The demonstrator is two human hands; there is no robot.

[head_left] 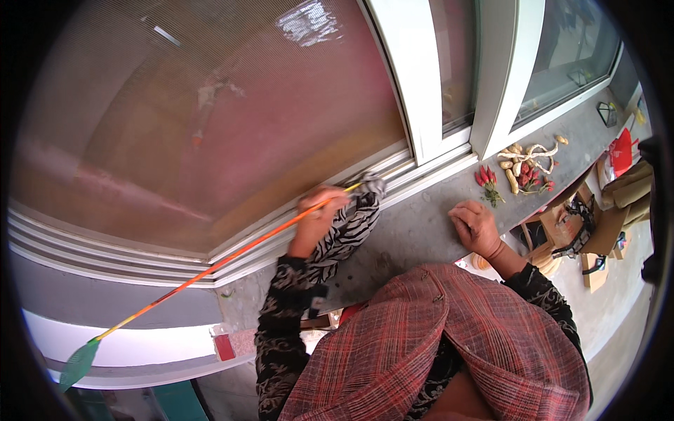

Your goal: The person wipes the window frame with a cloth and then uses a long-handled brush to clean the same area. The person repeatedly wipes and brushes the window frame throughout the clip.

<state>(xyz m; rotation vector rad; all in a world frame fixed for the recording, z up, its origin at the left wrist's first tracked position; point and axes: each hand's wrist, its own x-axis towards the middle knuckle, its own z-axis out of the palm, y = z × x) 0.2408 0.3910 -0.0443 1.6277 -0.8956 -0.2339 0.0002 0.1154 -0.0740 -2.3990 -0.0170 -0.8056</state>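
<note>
My left hand is closed around the thin orange-and-yellow handle of a fly swatter. Its green paddle sticks out at the lower left. The handle's other end meets a black-and-white zebra-striped cloth, which is bunched at the white window track and hangs down beneath my hand. Whether the cloth is wrapped round the handle or only touches it, I cannot tell. My right hand rests on the grey sill with its fingers curled in; nothing shows in it.
Red chillies, peanuts and a pale twisted strand lie on the sill beyond my right hand. A mesh window screen stands in front. Cardboard boxes and a red object are at the right.
</note>
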